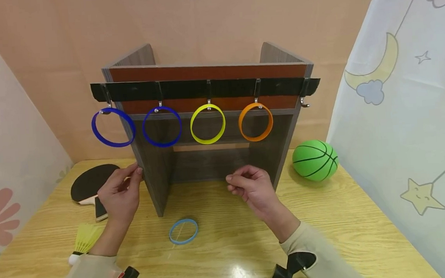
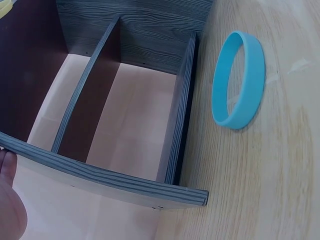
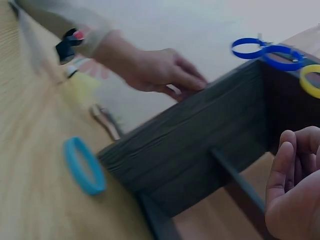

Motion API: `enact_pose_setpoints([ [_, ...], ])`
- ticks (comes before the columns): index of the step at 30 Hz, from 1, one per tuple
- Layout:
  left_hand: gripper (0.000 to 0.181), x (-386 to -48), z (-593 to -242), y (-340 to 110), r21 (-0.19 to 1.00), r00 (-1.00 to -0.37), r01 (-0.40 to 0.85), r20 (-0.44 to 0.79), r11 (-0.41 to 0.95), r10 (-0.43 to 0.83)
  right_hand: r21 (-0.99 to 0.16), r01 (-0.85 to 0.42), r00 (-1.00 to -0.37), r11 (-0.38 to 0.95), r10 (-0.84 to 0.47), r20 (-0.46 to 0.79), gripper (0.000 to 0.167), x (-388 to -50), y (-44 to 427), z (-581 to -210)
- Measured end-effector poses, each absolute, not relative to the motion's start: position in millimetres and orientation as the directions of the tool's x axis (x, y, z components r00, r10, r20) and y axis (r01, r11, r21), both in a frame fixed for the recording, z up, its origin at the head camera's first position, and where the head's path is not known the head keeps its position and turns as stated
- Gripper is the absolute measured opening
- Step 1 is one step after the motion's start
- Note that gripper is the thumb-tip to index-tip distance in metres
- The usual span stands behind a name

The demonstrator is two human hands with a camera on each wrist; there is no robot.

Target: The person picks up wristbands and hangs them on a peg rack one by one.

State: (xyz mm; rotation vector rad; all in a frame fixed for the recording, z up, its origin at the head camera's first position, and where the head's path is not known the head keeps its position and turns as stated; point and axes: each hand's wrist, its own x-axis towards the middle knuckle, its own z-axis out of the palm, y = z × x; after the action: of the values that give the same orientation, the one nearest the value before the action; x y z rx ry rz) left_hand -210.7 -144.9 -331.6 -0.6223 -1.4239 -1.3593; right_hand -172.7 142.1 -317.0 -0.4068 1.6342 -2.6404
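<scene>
My left hand (image 1: 120,190) has its fingertips at the front edge of the left side panel (image 1: 148,177) of a grey wooden shelf unit; I see no fingers on the panel's inner face. My right hand (image 1: 250,188), fingers loosely bent and thumb near the fingertips, is in front of the shelf opening and holds nothing visible. From hooks on a black strip (image 1: 183,89) hang two dark blue rings (image 1: 164,145), a yellow ring (image 1: 209,141) and an orange ring (image 1: 257,139). A light blue ring (image 2: 250,82) is on the table in front of the unit.
The rightmost hook (image 1: 303,102) carries no ring. On the wooden table (image 1: 215,267), a green ball (image 1: 315,161) sits right of the unit. A black table tennis paddle (image 1: 91,181) and a yellow shuttlecock (image 1: 85,239) lie at the left, beside my left arm.
</scene>
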Motion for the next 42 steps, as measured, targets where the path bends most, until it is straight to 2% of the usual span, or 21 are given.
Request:
enact_pose_setpoints([
  [7, 0.009, -211, -332, -146, 0.412, -0.348, 0.88, 0.898, 0.237, -0.271, -0.96, -0.056, -0.974, -0.276, -0.195, 0.113, 0.014, -173, 118, -346],
  [17, 0.01, -212, -332, -146, 0.411, -0.349, 0.886, 0.896, 0.214, -0.276, -0.986, 0.044, -0.938, -0.158, -0.346, 0.013, 0.011, -181, 91, -372],
  [26, 0.01, -221, -342, -151, 0.417, -0.353, 0.882, 0.893, 0.219, -0.279, -0.996, 0.088, -0.938, -0.027, -0.34, -0.074, 0.024, -185, 82, -390],
  [34, 0.01, -214, -336, -147, 0.416, -0.357, 0.888, 0.892, 0.196, -0.278, -0.991, 0.08, -0.952, 0.104, -0.286, -0.106, 0.019, -190, 77, -403],
  [42, 0.011, -211, -332, -145, 0.419, -0.36, 0.887, 0.891, 0.194, -0.276, -0.974, 0.058, -0.949, 0.217, -0.292, -0.121, 0.019, -191, 73, -409],
])
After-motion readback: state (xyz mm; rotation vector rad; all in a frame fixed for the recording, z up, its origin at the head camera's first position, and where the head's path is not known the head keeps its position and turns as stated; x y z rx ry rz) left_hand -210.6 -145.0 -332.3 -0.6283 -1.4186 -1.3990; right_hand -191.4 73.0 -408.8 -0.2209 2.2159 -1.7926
